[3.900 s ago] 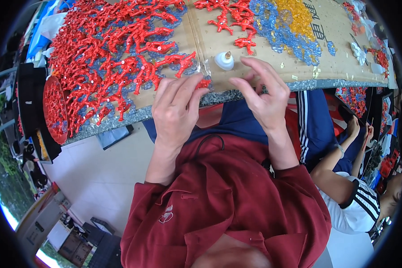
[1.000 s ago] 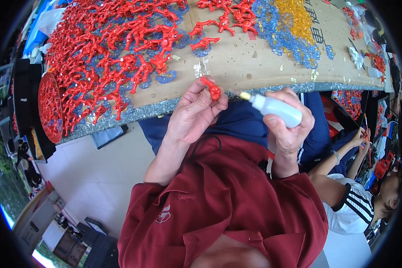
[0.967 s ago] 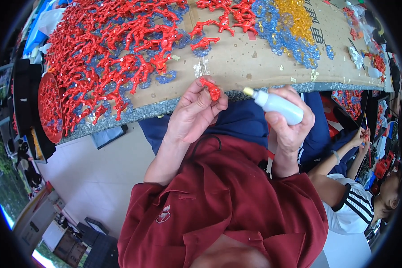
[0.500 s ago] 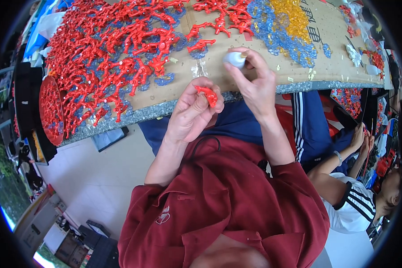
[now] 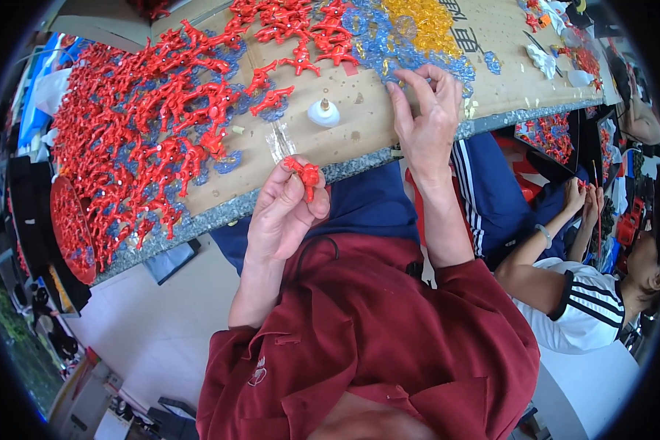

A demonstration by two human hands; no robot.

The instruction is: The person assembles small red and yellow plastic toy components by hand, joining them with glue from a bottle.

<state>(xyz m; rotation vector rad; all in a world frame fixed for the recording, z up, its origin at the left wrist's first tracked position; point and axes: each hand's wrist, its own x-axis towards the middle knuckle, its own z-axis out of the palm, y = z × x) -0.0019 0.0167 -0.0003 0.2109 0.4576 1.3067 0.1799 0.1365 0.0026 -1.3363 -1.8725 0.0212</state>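
Note:
Between the thumb and fingers of my left hand (image 5: 279,213), a small red plastic figure (image 5: 306,176) is held just off the table's front edge. Over the near edge of the clear blue plastic pieces (image 5: 367,48) is my right hand (image 5: 429,121), its fingers curved and apart. I see nothing held in it, though its fingertips are close to the pieces. A small white squeeze bottle (image 5: 323,114) with a narrow brownish tip stands on the cardboard between my hands. Just beyond it a red figure (image 5: 273,100) lies on a clear blue piece.
Many red figures (image 5: 147,110) cover the table's left side, several on blue pieces. Clear yellow pieces (image 5: 422,26) lie beyond the blue ones. A round red tray (image 5: 73,231) sits at the left edge. To the right, a co-worker in a white shirt (image 5: 576,304) handles something small.
My right hand has put the white bottle down on the cardboard, let go and moved to the blue pieces. The red figure has turned in my left hand. The view has shifted.

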